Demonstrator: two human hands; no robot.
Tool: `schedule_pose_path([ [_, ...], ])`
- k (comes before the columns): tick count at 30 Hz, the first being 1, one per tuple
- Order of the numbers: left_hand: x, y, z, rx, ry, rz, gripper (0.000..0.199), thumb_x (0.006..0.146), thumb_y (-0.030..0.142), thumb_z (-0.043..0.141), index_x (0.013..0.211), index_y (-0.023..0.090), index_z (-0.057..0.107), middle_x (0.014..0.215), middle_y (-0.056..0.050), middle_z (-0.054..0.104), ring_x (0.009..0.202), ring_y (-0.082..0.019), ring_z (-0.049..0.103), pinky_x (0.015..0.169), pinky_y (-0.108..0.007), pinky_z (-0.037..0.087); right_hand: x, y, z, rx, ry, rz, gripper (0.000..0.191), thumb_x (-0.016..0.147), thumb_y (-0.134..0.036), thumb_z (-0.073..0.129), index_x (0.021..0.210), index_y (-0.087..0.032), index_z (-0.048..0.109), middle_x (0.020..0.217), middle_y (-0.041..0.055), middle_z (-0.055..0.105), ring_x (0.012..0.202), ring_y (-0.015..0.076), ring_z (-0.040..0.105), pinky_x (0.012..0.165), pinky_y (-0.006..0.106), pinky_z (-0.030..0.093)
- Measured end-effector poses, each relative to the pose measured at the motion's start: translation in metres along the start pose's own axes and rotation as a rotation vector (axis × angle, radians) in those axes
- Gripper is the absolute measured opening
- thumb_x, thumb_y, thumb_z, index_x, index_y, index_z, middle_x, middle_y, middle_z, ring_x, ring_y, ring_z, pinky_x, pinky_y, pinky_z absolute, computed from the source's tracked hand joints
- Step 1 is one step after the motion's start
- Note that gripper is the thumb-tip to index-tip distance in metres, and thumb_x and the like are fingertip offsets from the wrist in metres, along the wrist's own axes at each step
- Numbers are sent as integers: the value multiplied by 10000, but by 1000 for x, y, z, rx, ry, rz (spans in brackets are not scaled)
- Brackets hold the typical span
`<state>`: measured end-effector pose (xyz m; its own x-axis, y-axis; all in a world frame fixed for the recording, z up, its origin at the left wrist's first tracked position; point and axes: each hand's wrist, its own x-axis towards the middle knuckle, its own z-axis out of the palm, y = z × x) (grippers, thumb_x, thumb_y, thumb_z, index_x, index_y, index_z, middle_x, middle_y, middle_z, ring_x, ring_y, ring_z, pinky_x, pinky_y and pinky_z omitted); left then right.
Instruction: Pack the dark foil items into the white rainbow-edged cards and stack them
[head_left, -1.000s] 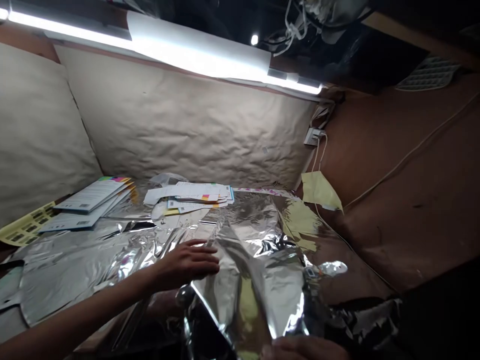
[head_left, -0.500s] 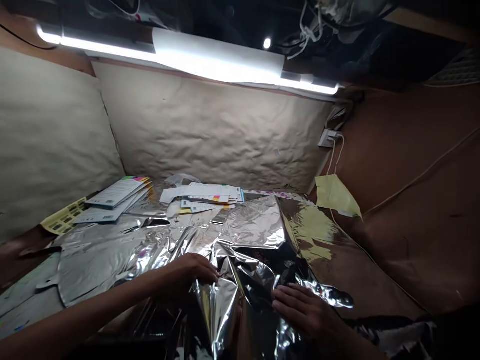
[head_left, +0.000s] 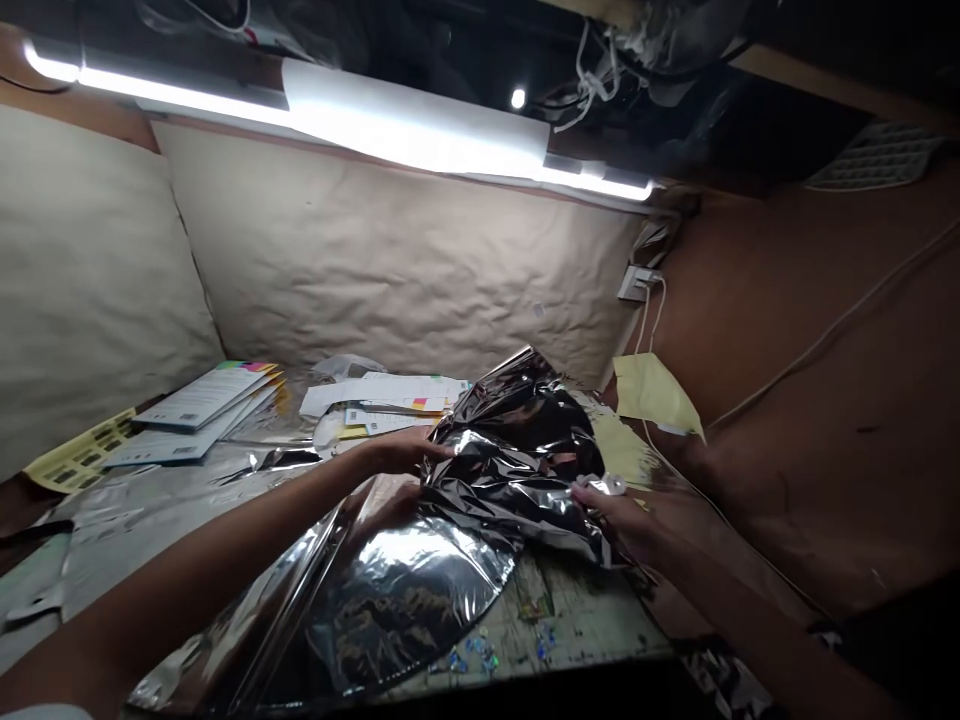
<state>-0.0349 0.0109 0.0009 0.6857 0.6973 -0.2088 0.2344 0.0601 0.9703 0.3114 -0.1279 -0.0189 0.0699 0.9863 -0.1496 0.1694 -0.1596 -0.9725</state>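
Note:
A crumpled, shiny silver foil sheet (head_left: 517, 450) rises in folds above the table. My left hand (head_left: 412, 452) is closed on its left side, with the fingertips partly tucked behind the folds. Its right edge is pinched by my right hand (head_left: 611, 505), thumb and fingers together around a bunched bit. Below my left forearm, a smooth stretch of silver foil (head_left: 420, 590) curves across the front of the table; whether it joins the raised part I cannot tell.
Printed cards (head_left: 202, 400) lie stacked at the left, beside a yellow sheet (head_left: 82, 450). More printed papers (head_left: 390, 395) lie at the back. Small shiny bits (head_left: 476, 655) dot the worn tabletop (head_left: 592, 620). A cable runs past yellow paper (head_left: 656, 392) at the right wall.
Both hands have moved up and away from me, lifting the foil off the front of the table. Bare tabletop and small shiny bits now show there. The view has shifted slightly.

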Motion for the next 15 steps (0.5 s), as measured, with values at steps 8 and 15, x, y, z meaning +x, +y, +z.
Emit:
schedule_pose_path([
  [8, 10, -36, 4, 8, 233, -110, 371, 616, 412, 778, 779, 150, 572, 618, 4, 599, 580, -180, 617, 630, -340, 548, 31, 2, -6, -155, 15, 131, 394, 738, -500, 698, 588, -161, 565, 487, -14, 531, 402, 84, 419, 387, 204, 314],
  [15, 6, -21, 24, 487, 523, 216, 604, 824, 431, 659, 1352, 205, 472, 1267, -130, 592, 1261, -331, 496, 1040, -470, 396, 27, 6, -8, -301, 149, 66, 332, 796, -503, 617, 712, -189, 547, 533, -12, 545, 479, 134, 495, 469, 237, 368],
])
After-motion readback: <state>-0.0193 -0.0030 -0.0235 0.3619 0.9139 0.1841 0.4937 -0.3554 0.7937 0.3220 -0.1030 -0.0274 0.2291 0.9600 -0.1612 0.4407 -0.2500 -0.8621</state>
